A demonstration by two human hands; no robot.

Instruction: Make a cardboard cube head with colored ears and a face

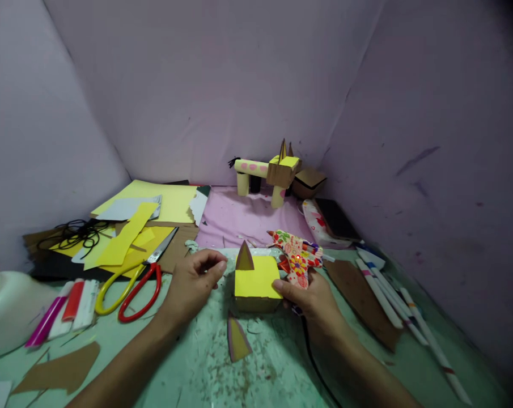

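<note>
A small cardboard box with a yellow paper top [257, 276] sits in front of me, one pointed ear-shaped piece [245, 256] standing at its back left corner. My right hand [313, 297] grips a glue gun [296, 256] in a floral cover, its thumb pressing the box's right edge. Left of the box, my left hand [199, 277] hovers with loosely curled fingers, thumb and index slightly apart and nothing visible between them. A second ear-shaped piece [238, 339] lies on the table below the box. The glue gun's black cord [313, 354] runs toward me.
Scissors [148, 272], markers [64, 309] and coloured paper [171, 201] lie at left. A paper animal figure [256, 169] stands on pink cloth [256, 218] by the wall. At right are a phone [335, 218], cardboard [362, 300] and white pens [379, 292].
</note>
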